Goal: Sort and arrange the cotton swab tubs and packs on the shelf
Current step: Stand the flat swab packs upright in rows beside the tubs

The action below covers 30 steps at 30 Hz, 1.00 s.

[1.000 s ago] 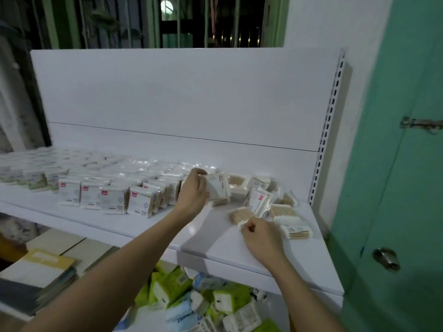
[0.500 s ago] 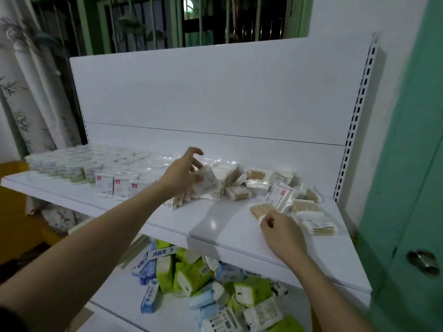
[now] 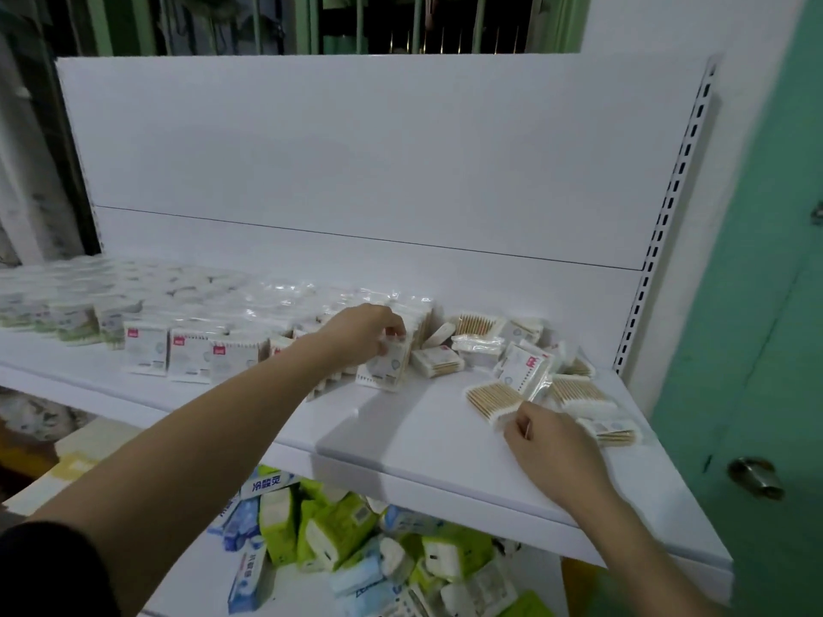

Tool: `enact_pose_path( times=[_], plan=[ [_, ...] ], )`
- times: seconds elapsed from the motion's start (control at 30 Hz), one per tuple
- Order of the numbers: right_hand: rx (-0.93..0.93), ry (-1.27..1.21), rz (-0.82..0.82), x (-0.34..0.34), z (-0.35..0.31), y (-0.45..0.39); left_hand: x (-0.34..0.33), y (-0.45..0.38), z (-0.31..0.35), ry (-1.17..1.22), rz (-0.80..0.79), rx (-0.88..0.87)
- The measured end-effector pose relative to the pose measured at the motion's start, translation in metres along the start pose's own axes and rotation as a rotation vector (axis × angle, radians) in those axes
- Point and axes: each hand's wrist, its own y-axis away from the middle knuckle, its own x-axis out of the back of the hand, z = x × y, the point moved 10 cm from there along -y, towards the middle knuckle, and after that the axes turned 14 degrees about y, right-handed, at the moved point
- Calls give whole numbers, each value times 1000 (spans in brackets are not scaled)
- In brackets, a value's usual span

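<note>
Two bare hands work over the white shelf (image 3: 401, 429). Left hand (image 3: 363, 334) grips an upright swab pack (image 3: 385, 365) at the right end of the standing row (image 3: 191, 356). Right hand (image 3: 552, 447), fingers curled, pinches the near edge of a flat pack (image 3: 492, 400) beside the loose heap (image 3: 525, 349). Tubs (image 3: 75, 322) sit far left; tissue packs (image 3: 338, 532) lie below.

tubs (image 3: 75, 322) blurred, left fingertips hidden — labels unreadable
</note>
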Motion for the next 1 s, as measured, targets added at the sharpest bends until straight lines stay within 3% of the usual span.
enact_pose_path(
  times=[0.2, 0.3, 0.4, 0.53, 0.63, 0.73, 0.87, 0.93, 1.0],
  plan=[
    [-19, -27, 0, -2, 3, -1, -12, -21, -4, -139, -37, -41],
    [-53, -74, -42, -10, 5, -7, 0, -18, 22, -294, 77, -133],
    [-90, -186, -15, -14, 14, -12, -3, -1, 66, -25, 204, -240],
    [-164, -332, -6, -15, 25, -11, -66, 10, 93, 439, 63, -170],
    [-175, -352, -15, -12, 25, -11, -105, 8, 91, 489, -20, -63],
    [-183, -423, 4, -11, 30, -11, -124, 7, 89, 359, -46, -45],
    [-188, -508, 8, -15, 35, -15, -118, 7, 88, 510, 57, -108],
    [-202, -537, -12, -19, 36, -16, -101, 13, 86, 669, 132, -98],
    [-200, -547, -34, -21, 35, -15, -91, 21, 73, 1055, 152, 47]
  ],
)
